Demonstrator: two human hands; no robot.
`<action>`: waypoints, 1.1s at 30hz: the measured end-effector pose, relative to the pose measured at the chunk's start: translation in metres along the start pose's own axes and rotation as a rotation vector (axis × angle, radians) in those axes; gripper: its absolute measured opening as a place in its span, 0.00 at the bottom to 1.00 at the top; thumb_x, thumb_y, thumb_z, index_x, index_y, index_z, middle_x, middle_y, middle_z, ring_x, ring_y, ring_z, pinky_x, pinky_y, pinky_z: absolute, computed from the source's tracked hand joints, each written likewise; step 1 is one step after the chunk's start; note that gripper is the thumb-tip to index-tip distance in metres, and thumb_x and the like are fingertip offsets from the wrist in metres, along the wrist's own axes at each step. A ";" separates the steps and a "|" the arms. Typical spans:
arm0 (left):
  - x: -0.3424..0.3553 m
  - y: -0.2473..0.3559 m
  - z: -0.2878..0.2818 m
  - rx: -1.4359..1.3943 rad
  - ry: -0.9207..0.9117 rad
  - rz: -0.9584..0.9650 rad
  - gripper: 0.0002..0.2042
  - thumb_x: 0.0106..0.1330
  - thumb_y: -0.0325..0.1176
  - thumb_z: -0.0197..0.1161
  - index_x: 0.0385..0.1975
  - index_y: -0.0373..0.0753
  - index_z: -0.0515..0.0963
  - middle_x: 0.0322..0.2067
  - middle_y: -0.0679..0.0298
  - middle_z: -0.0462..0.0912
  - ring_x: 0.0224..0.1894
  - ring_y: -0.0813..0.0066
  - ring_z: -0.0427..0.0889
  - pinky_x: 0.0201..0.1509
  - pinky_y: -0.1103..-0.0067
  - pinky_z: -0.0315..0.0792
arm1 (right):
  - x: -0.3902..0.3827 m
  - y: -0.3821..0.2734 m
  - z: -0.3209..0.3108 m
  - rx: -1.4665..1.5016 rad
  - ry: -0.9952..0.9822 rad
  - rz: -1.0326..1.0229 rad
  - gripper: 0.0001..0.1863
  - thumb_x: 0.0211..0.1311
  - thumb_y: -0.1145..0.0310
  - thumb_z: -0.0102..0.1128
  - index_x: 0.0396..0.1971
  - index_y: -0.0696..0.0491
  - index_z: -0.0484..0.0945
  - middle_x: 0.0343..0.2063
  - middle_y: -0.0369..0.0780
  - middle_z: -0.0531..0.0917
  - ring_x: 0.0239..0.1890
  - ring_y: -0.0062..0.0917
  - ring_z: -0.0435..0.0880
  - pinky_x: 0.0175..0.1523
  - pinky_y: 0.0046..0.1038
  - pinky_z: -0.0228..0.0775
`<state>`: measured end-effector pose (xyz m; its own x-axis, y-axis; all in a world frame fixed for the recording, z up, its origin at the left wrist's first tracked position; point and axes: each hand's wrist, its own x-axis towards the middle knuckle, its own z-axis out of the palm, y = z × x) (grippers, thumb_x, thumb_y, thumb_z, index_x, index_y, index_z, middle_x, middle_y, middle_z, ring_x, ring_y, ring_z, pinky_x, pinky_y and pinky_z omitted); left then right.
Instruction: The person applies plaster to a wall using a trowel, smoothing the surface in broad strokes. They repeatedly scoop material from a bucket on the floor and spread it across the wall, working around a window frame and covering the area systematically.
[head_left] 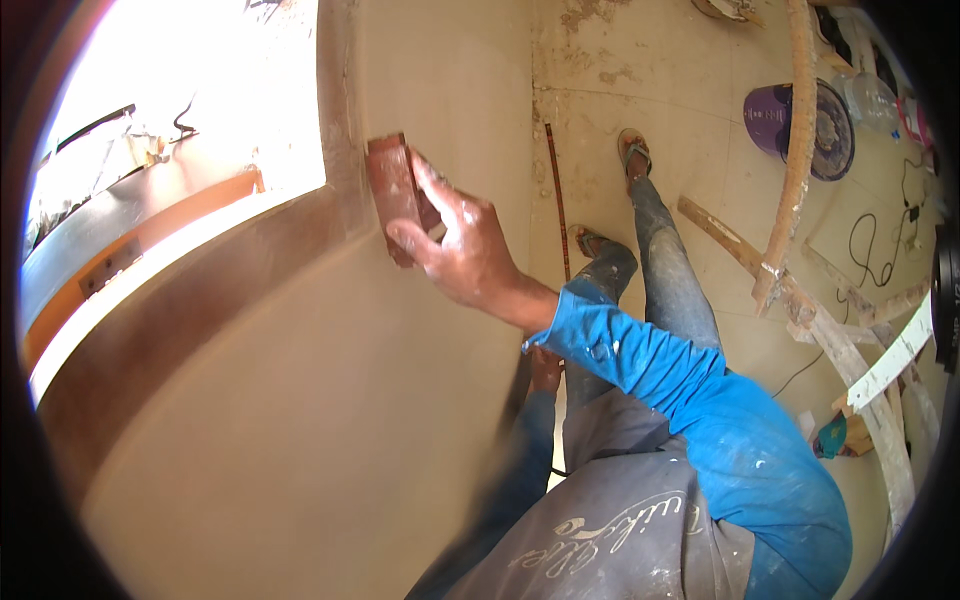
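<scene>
My right hand (468, 238) is closed around a reddish-brown sanding block (393, 185) dusted with white. Thumb and fingers grip its sides, and the block lies against the smooth beige wall (330, 400), beside the corner of the window opening. My left hand (545, 370) is low down, close to the wall, partly behind my right sleeve. Its fingers are hidden, so what it holds or touches cannot be made out.
Bright light comes through the window opening, with its brown-grey border (215, 270). A thin dark rod (557, 200) stretches near the wall base. On the right are a purple bucket (768, 118), a clear plastic bottle (870, 103), a black cable (875, 255) and wooden trestle beams (830, 335).
</scene>
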<state>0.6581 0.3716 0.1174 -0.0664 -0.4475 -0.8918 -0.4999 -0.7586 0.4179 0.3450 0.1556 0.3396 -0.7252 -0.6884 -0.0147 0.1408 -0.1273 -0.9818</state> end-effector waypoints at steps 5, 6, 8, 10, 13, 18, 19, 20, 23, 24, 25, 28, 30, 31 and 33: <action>0.010 -0.004 -0.004 0.002 -0.028 0.003 0.26 0.63 0.40 0.61 0.58 0.36 0.65 0.42 0.58 0.77 0.40 0.68 0.79 0.42 0.72 0.76 | -0.043 -0.009 -0.006 0.012 -0.094 0.030 0.37 0.59 0.66 0.62 0.65 0.66 0.58 0.50 0.60 0.77 0.49 0.48 0.81 0.53 0.36 0.73; 0.011 -0.005 -0.007 0.007 -0.040 0.002 0.26 0.63 0.40 0.61 0.58 0.36 0.65 0.42 0.57 0.77 0.40 0.68 0.79 0.42 0.72 0.76 | -0.051 -0.013 -0.013 -0.005 -0.156 0.085 0.38 0.59 0.65 0.62 0.65 0.66 0.58 0.51 0.60 0.77 0.51 0.47 0.81 0.55 0.35 0.72; 0.014 -0.006 -0.012 0.001 -0.067 0.001 0.25 0.63 0.39 0.61 0.58 0.35 0.65 0.43 0.57 0.77 0.39 0.68 0.79 0.42 0.72 0.76 | -0.060 -0.021 -0.037 -0.075 -0.275 0.190 0.38 0.61 0.61 0.62 0.65 0.67 0.58 0.53 0.59 0.76 0.53 0.45 0.80 0.57 0.35 0.71; 0.017 -0.003 -0.020 -0.034 -0.105 -0.014 0.25 0.64 0.39 0.61 0.58 0.35 0.65 0.43 0.56 0.77 0.39 0.67 0.79 0.42 0.71 0.76 | -0.066 -0.024 -0.073 -0.152 -0.181 0.234 0.40 0.61 0.56 0.62 0.65 0.66 0.59 0.56 0.58 0.74 0.57 0.43 0.77 0.60 0.34 0.69; 0.022 0.008 -0.024 0.134 -0.157 0.136 0.21 0.66 0.39 0.58 0.55 0.36 0.68 0.42 0.55 0.79 0.38 0.66 0.80 0.40 0.71 0.76 | -0.063 -0.014 -0.157 -0.002 -0.018 0.377 0.38 0.62 0.58 0.61 0.67 0.60 0.59 0.52 0.49 0.76 0.50 0.32 0.78 0.50 0.31 0.74; 0.035 0.048 0.018 0.429 -0.121 0.367 0.15 0.70 0.41 0.53 0.46 0.37 0.76 0.38 0.55 0.82 0.37 0.64 0.82 0.38 0.70 0.77 | -0.064 0.015 -0.312 -0.430 0.292 0.381 0.33 0.62 0.62 0.60 0.65 0.56 0.62 0.44 0.44 0.80 0.39 0.29 0.82 0.40 0.30 0.77; 0.041 0.061 0.032 0.459 -0.136 0.342 0.15 0.69 0.41 0.54 0.46 0.37 0.76 0.39 0.55 0.82 0.38 0.64 0.82 0.39 0.70 0.76 | -0.066 0.018 -0.337 -0.463 0.323 0.406 0.32 0.62 0.63 0.59 0.64 0.56 0.62 0.43 0.44 0.81 0.39 0.30 0.83 0.40 0.31 0.77; 0.049 0.079 0.051 0.487 -0.139 0.308 0.15 0.69 0.42 0.54 0.46 0.37 0.76 0.39 0.54 0.82 0.38 0.63 0.82 0.39 0.70 0.76 | -0.067 0.019 -0.360 -0.463 0.349 0.455 0.31 0.62 0.63 0.59 0.64 0.56 0.63 0.42 0.44 0.81 0.38 0.31 0.83 0.40 0.32 0.77; 0.074 0.143 0.106 0.537 -0.133 0.246 0.16 0.67 0.42 0.55 0.45 0.37 0.77 0.39 0.54 0.82 0.39 0.62 0.81 0.41 0.69 0.76 | -0.058 0.020 -0.409 -0.607 0.379 0.364 0.29 0.61 0.65 0.58 0.62 0.56 0.65 0.40 0.44 0.82 0.37 0.34 0.84 0.40 0.33 0.78; 0.081 0.166 0.124 0.544 -0.129 0.237 0.16 0.67 0.43 0.56 0.45 0.37 0.77 0.40 0.54 0.82 0.40 0.62 0.81 0.42 0.69 0.76 | -0.052 0.019 -0.421 -0.665 0.354 0.269 0.28 0.61 0.66 0.58 0.61 0.55 0.66 0.39 0.44 0.82 0.37 0.35 0.84 0.39 0.34 0.78; 0.085 0.186 0.139 0.551 -0.127 0.224 0.16 0.66 0.43 0.56 0.45 0.37 0.78 0.40 0.53 0.82 0.40 0.61 0.81 0.42 0.69 0.75 | -0.040 0.021 -0.429 -0.754 0.380 0.169 0.27 0.61 0.69 0.58 0.60 0.57 0.66 0.39 0.44 0.82 0.36 0.34 0.85 0.39 0.33 0.78; 0.092 0.235 0.179 0.568 -0.114 0.214 0.17 0.65 0.44 0.57 0.44 0.38 0.78 0.40 0.53 0.82 0.41 0.60 0.81 0.44 0.68 0.75 | -0.003 0.021 -0.452 -0.351 0.439 0.639 0.25 0.59 0.75 0.57 0.58 0.58 0.68 0.37 0.44 0.82 0.32 0.29 0.84 0.35 0.29 0.78; 0.090 0.265 0.201 0.582 -0.112 0.220 0.17 0.63 0.44 0.58 0.44 0.38 0.79 0.41 0.52 0.82 0.42 0.59 0.81 0.45 0.68 0.75 | 0.030 0.022 -0.467 -0.261 0.411 0.661 0.25 0.58 0.76 0.58 0.58 0.60 0.67 0.37 0.47 0.82 0.31 0.29 0.84 0.33 0.31 0.78; 0.090 0.277 0.211 0.580 -0.108 0.226 0.18 0.63 0.45 0.58 0.44 0.38 0.79 0.41 0.52 0.82 0.42 0.59 0.81 0.45 0.68 0.74 | 0.047 0.021 -0.475 -0.275 0.377 0.591 0.24 0.58 0.76 0.58 0.56 0.61 0.68 0.36 0.47 0.82 0.32 0.29 0.84 0.34 0.31 0.78; 0.087 0.300 0.233 0.579 -0.103 0.235 0.18 0.62 0.45 0.59 0.43 0.38 0.80 0.42 0.52 0.82 0.43 0.58 0.81 0.46 0.67 0.74 | 0.082 0.019 -0.490 -0.347 0.340 0.523 0.23 0.58 0.76 0.58 0.54 0.62 0.70 0.36 0.47 0.83 0.34 0.30 0.84 0.35 0.31 0.77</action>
<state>0.3015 0.2155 0.1249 -0.3000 -0.5009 -0.8118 -0.8462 -0.2532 0.4689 -0.0424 0.4467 0.2269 -0.7991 -0.3293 -0.5031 0.3459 0.4326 -0.8326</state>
